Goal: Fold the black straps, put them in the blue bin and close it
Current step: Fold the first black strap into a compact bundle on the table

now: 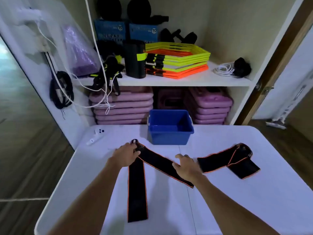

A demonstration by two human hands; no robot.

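Two black straps with orange edging lie on the white table (237, 200). The near strap (137, 189) is bent into a V, its fold at the top left. My left hand (126, 155) grips that fold, by a small loop. One arm of the V runs down toward me, the other runs right under my right hand (187, 167), which rests on it with fingers loosely spread. The second strap (227, 160) lies bent at the right, untouched. The blue bin (170, 134) stands open behind the straps, with nothing visible inside. No lid is in view.
A white controller (96, 135) lies on the table's far left. Behind the table is a shelf unit with stacked pink cases (122, 107), yellow and orange hexagon rings (177, 61), black gear and hanging white cords (103, 92). A wooden door stands at the right.
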